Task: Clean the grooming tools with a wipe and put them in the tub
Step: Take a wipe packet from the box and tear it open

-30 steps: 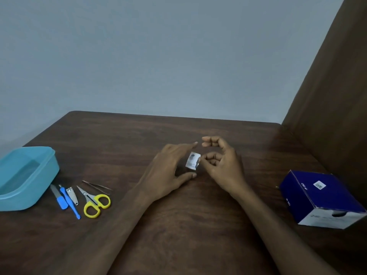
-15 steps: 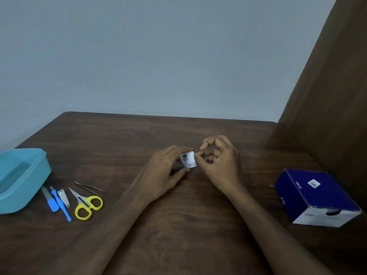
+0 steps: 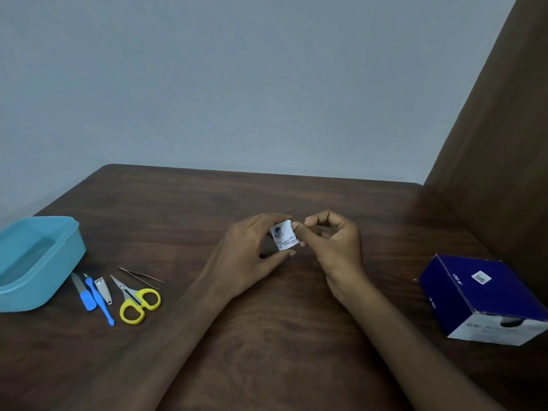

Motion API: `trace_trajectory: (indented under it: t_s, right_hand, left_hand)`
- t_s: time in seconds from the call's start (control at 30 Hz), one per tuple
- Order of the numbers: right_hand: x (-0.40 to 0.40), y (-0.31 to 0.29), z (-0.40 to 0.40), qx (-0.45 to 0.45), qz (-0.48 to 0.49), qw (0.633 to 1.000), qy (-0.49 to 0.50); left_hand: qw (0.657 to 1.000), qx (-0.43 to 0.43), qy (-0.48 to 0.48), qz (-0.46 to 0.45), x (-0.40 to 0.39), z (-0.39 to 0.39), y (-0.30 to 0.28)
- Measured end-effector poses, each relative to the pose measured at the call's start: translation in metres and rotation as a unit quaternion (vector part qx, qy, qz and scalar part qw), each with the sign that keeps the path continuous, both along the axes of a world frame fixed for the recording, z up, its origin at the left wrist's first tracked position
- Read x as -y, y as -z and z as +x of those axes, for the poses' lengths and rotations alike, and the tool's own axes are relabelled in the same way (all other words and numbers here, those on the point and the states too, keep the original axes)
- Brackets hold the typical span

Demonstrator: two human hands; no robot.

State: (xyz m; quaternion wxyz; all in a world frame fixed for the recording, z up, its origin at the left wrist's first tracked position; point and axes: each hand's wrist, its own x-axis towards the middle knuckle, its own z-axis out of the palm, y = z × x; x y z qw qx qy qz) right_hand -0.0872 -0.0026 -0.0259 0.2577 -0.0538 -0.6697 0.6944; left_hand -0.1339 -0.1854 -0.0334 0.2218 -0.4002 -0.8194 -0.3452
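Fingers of the left hand (image 3: 246,253) and right hand (image 3: 335,247) pinch a small white printed wipe sachet (image 3: 284,235) above the dark wooden table (image 3: 267,336).

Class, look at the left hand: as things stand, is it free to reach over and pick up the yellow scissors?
Probably not yet. The left hand pinches the small wipe packet together with the right hand. The table between it and the yellow scissors lies bare, so only its occupied grip stands in the way.
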Motion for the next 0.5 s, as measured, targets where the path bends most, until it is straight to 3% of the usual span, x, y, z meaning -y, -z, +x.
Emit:
trace_trajectory:
  t_s: [0.27, 0.5]
  right_hand:
    - [-0.0003, 0.0046, -0.0008, -0.062, 0.179, 0.981, 0.047]
    - [0.0, 0.0009, 0.0057, -0.084, 0.279, 0.953, 0.082]
  left_hand:
    - [1.0, 0.01, 0.024, 0.014, 0.0022, -0.0016, 0.0012]
    - [0.999, 0.011, 0.004, 0.047, 0.0033, -0.0041, 0.0026]
